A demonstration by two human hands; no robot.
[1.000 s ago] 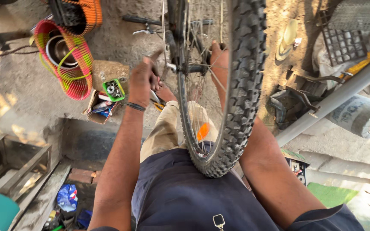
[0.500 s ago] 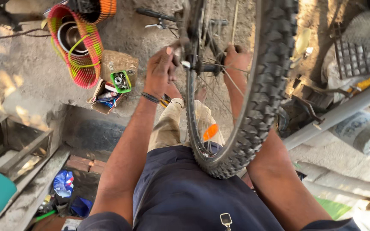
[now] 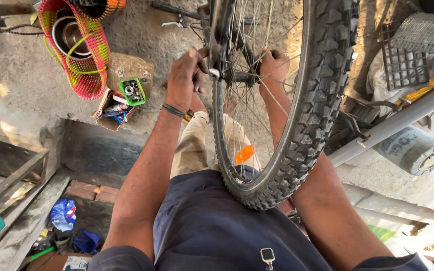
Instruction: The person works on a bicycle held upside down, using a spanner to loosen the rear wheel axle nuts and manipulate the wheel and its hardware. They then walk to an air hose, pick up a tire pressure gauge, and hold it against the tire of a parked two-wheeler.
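A bicycle wheel with a knobby black tyre (image 3: 312, 115) and thin spokes stands upright between my arms, over my lap. My left hand (image 3: 184, 80) is at the left end of the wheel's axle (image 3: 227, 75), fingers pinched on the small metal end piece there. My right hand (image 3: 273, 68) is on the other side of the hub, seen through the spokes, closed around the axle end. An orange reflector (image 3: 244, 153) is clipped to the spokes low down. A dark band sits on my left wrist.
A woven pink and green basket (image 3: 89, 75) holding metal pots stands at the upper left. A cardboard box of small parts (image 3: 121, 103) lies beside it. A grey pipe (image 3: 403, 120), a wire cage (image 3: 425, 32) and a roll (image 3: 415, 150) lie to the right. Wooden frames are at left.
The view has shifted closer to the wheel and hub. Both hands stay on the axle ends, the left fingers now pinching the end piece more tightly.
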